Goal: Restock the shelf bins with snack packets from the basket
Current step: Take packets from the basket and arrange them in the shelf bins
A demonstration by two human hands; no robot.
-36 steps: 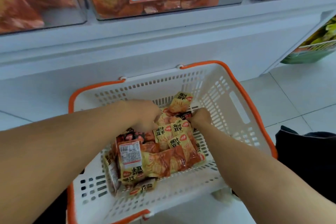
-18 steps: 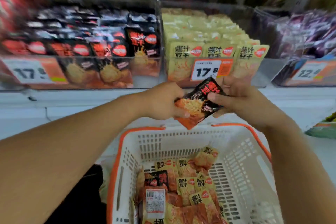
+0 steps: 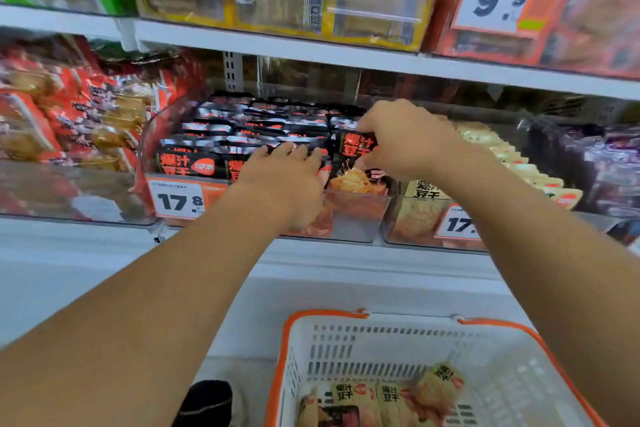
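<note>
**Inspector:** Black snack packet [image 3: 356,152]: upright, long axis vertical, at the near right corner of the clear bin of black packets [image 3: 356,215] on the middle shelf. The right hand [image 3: 405,139] pinches it at its top edge, fingers curled over. The left hand [image 3: 287,180] lies just left of it, fingers fairly straight, resting on the front row of black packets; whether it grips anything, I cannot tell.

**Clerk:** Which hand is nearer the packet?

**Inspector:** The right; it has it. The slot lies directly below the packet, so the coming move is, in my judgement, a short push down and back.

**Clerk:** Counts?

**Inspector:** One packet in hand. Two hands. Bins on this shelf: four in view — red packets far left, black, yellow packets [image 3: 420,215] right of it, purple at the far right. Price tags on this row: two reading 17-something; two reading 9.9 on the shelf above. One white basket [image 3: 512,357] with orange rim, near and below; at least three yellow packets [image 3: 391,399] show in it, more are cut off by the frame.
</note>
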